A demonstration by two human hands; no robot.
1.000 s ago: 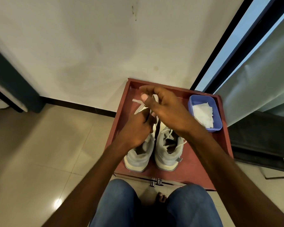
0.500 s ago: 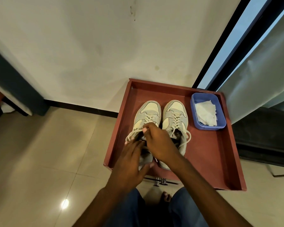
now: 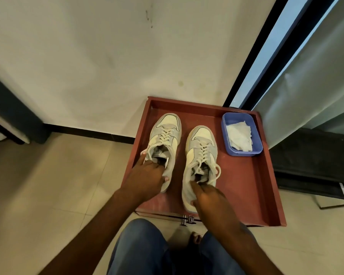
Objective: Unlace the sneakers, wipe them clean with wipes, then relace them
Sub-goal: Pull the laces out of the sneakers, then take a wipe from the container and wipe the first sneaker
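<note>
Two pale grey and cream sneakers stand side by side, toes away from me, on a red-brown tray (image 3: 252, 195). Both are laced with white laces. My left hand (image 3: 147, 177) grips the heel collar of the left sneaker (image 3: 167, 132), fingers tucked into its opening. My right hand (image 3: 209, 197) grips the heel of the right sneaker (image 3: 201, 147), with fingers reaching into its opening. A blue tub (image 3: 257, 149) holding white wipes (image 3: 239, 135) sits in the tray's far right corner.
The tray lies on a tiled floor against a cream wall (image 3: 107, 66). A dark window frame (image 3: 256, 56) and a curtain (image 3: 306, 86) rise at the right. My knees in blue jeans (image 3: 139, 249) are below the tray, with a dark bag (image 3: 310, 165) to the right.
Both hands let go of the left sneaker's laces and dropped to the heels. The sneakers now stand apart, one hand on each.
</note>
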